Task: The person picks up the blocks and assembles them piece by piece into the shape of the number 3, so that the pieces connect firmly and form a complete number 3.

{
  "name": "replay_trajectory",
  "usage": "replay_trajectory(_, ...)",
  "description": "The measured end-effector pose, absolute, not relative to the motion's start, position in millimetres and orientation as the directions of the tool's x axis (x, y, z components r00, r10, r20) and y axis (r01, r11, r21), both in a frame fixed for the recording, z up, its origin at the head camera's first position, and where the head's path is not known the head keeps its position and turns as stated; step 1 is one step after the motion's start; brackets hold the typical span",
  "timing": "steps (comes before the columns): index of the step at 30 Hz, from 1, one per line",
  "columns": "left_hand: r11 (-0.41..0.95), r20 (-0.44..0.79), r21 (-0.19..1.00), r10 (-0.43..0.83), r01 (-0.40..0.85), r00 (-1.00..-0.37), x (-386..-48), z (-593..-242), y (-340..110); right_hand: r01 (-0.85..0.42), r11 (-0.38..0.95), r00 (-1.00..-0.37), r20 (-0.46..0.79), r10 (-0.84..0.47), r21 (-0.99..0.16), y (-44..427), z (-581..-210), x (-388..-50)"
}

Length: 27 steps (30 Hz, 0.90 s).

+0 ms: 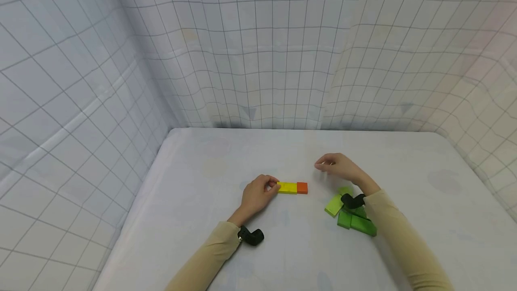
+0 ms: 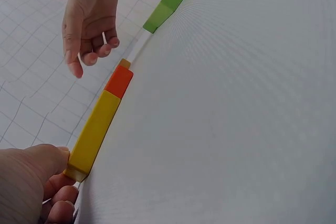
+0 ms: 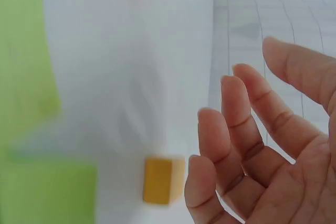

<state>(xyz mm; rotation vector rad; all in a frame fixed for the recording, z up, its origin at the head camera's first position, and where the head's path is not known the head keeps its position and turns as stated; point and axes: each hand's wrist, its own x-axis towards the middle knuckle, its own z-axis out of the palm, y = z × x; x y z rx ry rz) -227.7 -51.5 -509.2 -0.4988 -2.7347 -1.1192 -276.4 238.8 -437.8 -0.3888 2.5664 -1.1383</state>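
A long yellow block (image 1: 287, 187) lies flat on the white table, its right end against a short orange block (image 1: 302, 187). My left hand (image 1: 255, 194) pinches the left end of the yellow block; in the left wrist view the thumb (image 2: 50, 160) is on one side and the fingers curl at the other. My right hand (image 1: 339, 166) is above the table to the right of the orange block, fingers loosely bent and holding nothing. In the right wrist view an amber block (image 3: 157, 180) stands near its fingertips; the head view does not show this block.
Several green blocks lie grouped under my right wrist, among them a lime block (image 1: 334, 205), a small green block (image 1: 344, 219) and a longer green block (image 1: 363, 225). The right sleeve and wrist camera partly cover them. Grid-patterned white curtains (image 1: 258, 57) stand behind and beside the table.
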Motion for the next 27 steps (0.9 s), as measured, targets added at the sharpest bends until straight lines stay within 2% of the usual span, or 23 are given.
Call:
replay_trajectory(6,0.670,0.259,0.652,0.244,0.355,-0.935,-228,-508,-52,-0.053,0.679,-0.959,-0.151,-0.238,-0.733,268,-432,-283)
replay_trajectory(13,0.669,0.239,0.659,0.244,0.342,-0.940,-228,-508,-52,0.076,0.740,-0.960,-0.248,-0.126,-0.668,284,-440,-287)
replay_trajectory(18,0.667,0.241,0.661,0.246,0.344,-0.939,-229,-510,-52,0.132,0.754,-0.941,-0.321,-0.109,-0.643,286,-447,-292)
replay_trajectory(27,0.668,0.243,0.660,0.245,0.345,-0.939,-228,-510,-51,0.120,0.748,-0.940,-0.317,-0.127,-0.653,282,-450,-298)
